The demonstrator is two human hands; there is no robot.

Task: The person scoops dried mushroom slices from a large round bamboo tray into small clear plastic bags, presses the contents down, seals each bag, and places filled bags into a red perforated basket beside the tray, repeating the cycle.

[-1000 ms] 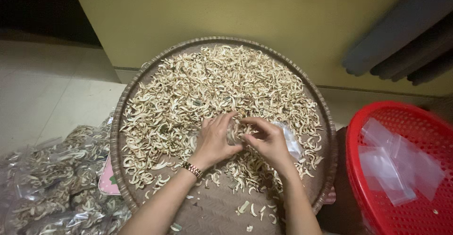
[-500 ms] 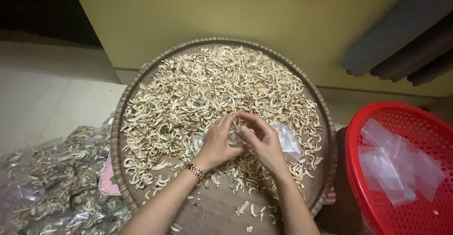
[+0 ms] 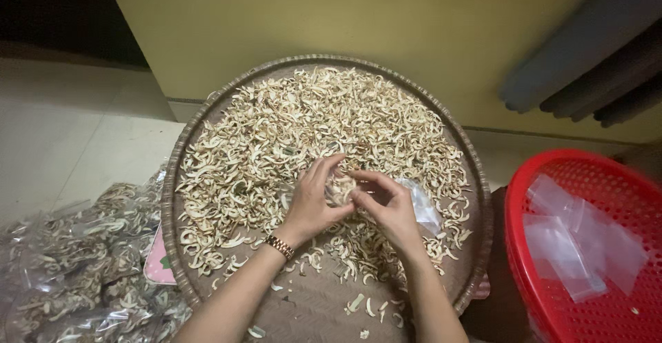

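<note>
A big round woven tray point(image 3: 200, 119) holds a spread of pale dried curled strips point(image 3: 331, 122). My left hand point(image 3: 312, 202), with a gold watch at the wrist, cups a small bunch of the strips point(image 3: 339, 188) above the tray's near middle. My right hand point(image 3: 387, 205) meets it from the right, fingers closed against the same bunch, and a clear plastic bag point(image 3: 422, 206) hangs from that hand's far side. Both hands sit a little above the strips.
A red perforated plastic basket point(image 3: 531, 281) with clear flat bags point(image 3: 576, 243) stands at the right. Filled clear bags of strips point(image 3: 76, 267) lie heaped at the lower left on the floor. A yellow wall runs behind the tray.
Both hands have lifted slightly off the pile and drawn together, gathering a bunch of strips between them. The tray and basket have not moved.
</note>
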